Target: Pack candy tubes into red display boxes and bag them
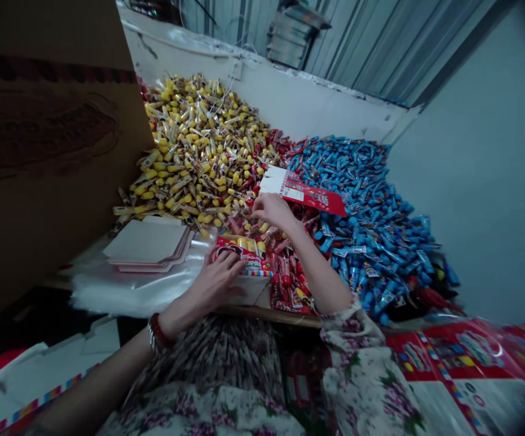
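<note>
My left hand (219, 277) lies over the front and left side of a small red box (258, 264), fingers bent around it. The open box stands at the table's front edge and contains several yellow-capped candy tubes (246, 243). My right hand (274, 211) is beyond the box, above the border of the yellow and red candy. Its fingers curl downward, and whatever they hold is hidden. Just behind that hand, a flattened red and white carton (310, 192) rests on the candy. Red candy tubes (286, 272) lie right of the small box.
Yellow candy tubes (198, 145) are heaped at the back left, blue ones (362, 200) at the right. White card sheets (146, 242) lie stacked on clear plastic (103, 287). A large cardboard box (53, 151) rises at the left. Red printed packaging (466, 363) is at lower right.
</note>
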{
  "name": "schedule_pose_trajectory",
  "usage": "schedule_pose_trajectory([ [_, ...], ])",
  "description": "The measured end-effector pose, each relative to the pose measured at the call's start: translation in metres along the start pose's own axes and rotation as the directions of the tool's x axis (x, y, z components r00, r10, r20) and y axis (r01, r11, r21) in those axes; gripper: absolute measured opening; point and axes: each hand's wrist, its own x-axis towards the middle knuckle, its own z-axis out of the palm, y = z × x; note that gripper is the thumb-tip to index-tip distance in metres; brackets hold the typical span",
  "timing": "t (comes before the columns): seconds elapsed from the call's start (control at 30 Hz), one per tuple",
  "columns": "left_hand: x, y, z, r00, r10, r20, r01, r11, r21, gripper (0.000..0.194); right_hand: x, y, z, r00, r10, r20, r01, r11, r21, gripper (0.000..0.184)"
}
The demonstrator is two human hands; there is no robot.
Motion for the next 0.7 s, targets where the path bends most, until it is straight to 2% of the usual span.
schedule_pose_trajectory([
  [0.07,0.006,-0.005,0.007,0.997,-0.037,0.07,0.037,0.999,0.005,0.012,-0.015,-0.003,0.005,0.997,-0.039,-0.073,0.041,0.999,0.034,0.012],
  [0.1,0.008,-0.008,0.009,0.994,-0.054,0.09,0.056,0.998,-0.017,0.006,-0.025,-0.005,0.008,0.993,-0.045,-0.106,0.05,0.998,0.045,0.013],
  [0.2,0.013,-0.011,0.004,0.981,-0.142,0.133,0.157,0.982,-0.106,0.007,-0.05,-0.011,0.021,0.986,-0.041,-0.159,0.055,0.995,0.085,0.014],
  [0.3,0.014,-0.004,-0.008,0.946,-0.21,0.248,0.238,0.967,-0.088,0.006,-0.064,-0.016,0.033,0.981,-0.024,-0.192,0.044,0.994,0.102,0.016],
  [0.37,0.011,0.002,-0.015,0.926,-0.195,0.323,0.213,0.977,-0.02,0.003,-0.065,-0.017,0.036,0.979,-0.01,-0.206,0.032,0.994,0.101,0.016],
  [0.47,0.005,0.008,-0.017,0.931,-0.174,0.32,0.144,0.983,0.117,0.026,-0.061,-0.016,0.036,0.977,0.019,-0.213,-0.001,0.996,0.086,0.016],
  [0.5,0.003,0.009,-0.016,0.934,-0.168,0.314,0.124,0.98,0.155,0.028,-0.059,-0.016,0.035,0.977,0.022,-0.212,-0.005,0.997,0.08,0.016],
  [0.57,0.002,0.01,-0.013,0.933,-0.149,0.327,0.092,0.979,0.182,0.022,-0.056,-0.014,0.033,0.979,0.022,-0.204,-0.008,0.998,0.07,0.017],
  [0.7,0.009,0.013,-0.013,0.926,-0.089,0.366,0.051,0.992,0.113,0.011,-0.054,-0.014,0.031,0.986,-0.007,-0.168,0.02,0.997,0.071,0.019],
])
